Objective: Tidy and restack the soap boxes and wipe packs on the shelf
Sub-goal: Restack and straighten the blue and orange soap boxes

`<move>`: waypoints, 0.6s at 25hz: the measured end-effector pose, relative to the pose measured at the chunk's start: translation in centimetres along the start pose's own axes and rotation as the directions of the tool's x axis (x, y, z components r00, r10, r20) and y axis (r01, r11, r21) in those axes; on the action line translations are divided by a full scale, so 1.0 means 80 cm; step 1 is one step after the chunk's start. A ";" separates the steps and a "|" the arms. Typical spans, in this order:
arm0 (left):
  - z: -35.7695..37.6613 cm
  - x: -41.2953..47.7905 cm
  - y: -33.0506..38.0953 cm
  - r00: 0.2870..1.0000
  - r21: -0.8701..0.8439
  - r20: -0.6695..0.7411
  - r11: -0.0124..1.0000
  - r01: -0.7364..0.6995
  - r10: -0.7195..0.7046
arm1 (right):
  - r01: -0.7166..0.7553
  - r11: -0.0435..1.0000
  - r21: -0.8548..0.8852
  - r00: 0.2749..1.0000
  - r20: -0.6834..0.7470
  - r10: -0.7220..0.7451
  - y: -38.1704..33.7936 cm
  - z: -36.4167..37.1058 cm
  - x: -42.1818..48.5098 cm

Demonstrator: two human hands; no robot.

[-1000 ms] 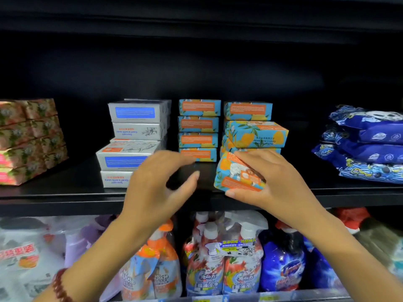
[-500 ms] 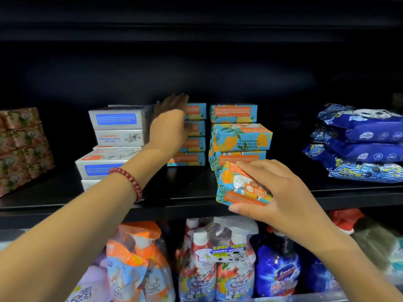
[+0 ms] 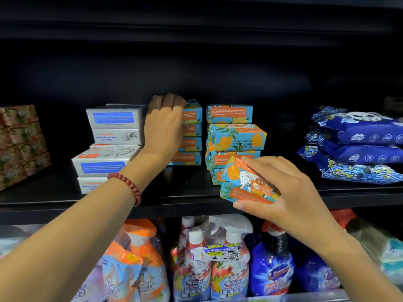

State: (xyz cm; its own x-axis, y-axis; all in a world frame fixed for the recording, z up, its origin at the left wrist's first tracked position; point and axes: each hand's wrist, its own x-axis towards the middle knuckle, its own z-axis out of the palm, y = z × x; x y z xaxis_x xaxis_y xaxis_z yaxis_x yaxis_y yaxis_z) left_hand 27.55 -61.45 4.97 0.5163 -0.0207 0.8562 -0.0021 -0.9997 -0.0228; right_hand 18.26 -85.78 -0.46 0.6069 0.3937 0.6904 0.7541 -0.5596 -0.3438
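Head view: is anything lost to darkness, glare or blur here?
In the head view the black shelf back is unlit, and the left hand's fingertips, hooked over the stack of blue-and-orange soap boxes, sink into shadow; the right hand and its tilted orange-and-blue soap box are lit and sharp; the film-wrapped spray bottles below show glare; the brown floral boxes at left are dim.

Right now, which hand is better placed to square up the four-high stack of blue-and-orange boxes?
Left. The left hand rests against that stack, fingers curled over its top; the right hand is busy gripping a tilted box at the shelf front.
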 end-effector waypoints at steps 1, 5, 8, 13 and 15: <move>-0.003 -0.003 0.001 0.999 0.028 -0.030 0.999 -0.028 0.029 | 0.003 1.000 0.000 1.000 -0.019 -0.003 0.000 -0.004 0.000; -0.024 -0.021 0.007 0.993 -0.036 -0.112 0.999 -0.034 0.030 | 0.056 0.997 -0.048 0.988 -0.140 -0.063 0.001 -0.031 0.018; -0.041 -0.053 0.008 0.986 -0.183 -0.169 0.983 -0.032 0.000 | 0.078 0.992 -0.098 0.981 -0.170 -0.094 0.004 -0.050 0.052; -0.062 -0.111 0.006 0.986 -0.272 -0.167 0.961 -0.041 -0.005 | 0.102 0.982 -0.161 0.995 0.025 -0.099 0.009 -0.055 0.122; -0.064 -0.126 0.007 0.989 -0.295 -0.150 0.953 -0.060 0.016 | 0.120 0.977 -0.176 0.984 0.153 -0.093 0.011 -0.049 0.144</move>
State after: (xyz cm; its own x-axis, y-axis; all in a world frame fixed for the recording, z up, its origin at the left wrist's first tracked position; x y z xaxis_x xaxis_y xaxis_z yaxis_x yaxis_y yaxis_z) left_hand 17.96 -61.89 -1.00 0.3822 -0.0380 0.9233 -0.2862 -0.9549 0.0791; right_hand 24.95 -84.55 9.69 0.5650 0.5510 0.6141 0.7653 -0.6281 -0.1406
